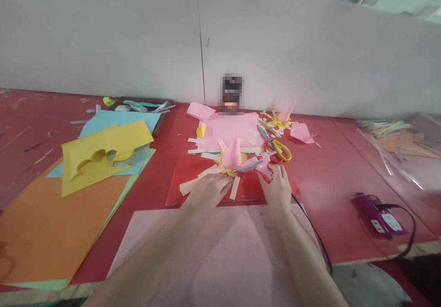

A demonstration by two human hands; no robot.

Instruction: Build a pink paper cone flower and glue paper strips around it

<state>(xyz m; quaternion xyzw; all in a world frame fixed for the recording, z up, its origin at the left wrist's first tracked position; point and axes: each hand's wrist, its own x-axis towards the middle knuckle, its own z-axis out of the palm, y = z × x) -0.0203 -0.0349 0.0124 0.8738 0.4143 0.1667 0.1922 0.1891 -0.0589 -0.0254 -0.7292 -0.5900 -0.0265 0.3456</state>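
In my right hand (276, 185) is a pink glue gun (263, 165), its nozzle pointing left at the base of a pink paper cone (232, 154). The cone stands upright on a yellow paper flower shape (244, 157), with cream paper strips (207, 171) around it. My left hand (215, 187) is at the near left edge of the yellow shape, fingers bent together; what they pinch is hidden. All this lies over a red board (253, 188). Scissors with yellow handles (283, 150) lie just behind the glue gun.
Yellow paper with a cut-out (77, 153) and orange paper (69, 215) are stacked at left. A second pink cone (287, 112) stands at the back. At right, a purple power strip (377, 215) has a black cord (315, 231) nearby. A white partition (138, 40) bounds the table.
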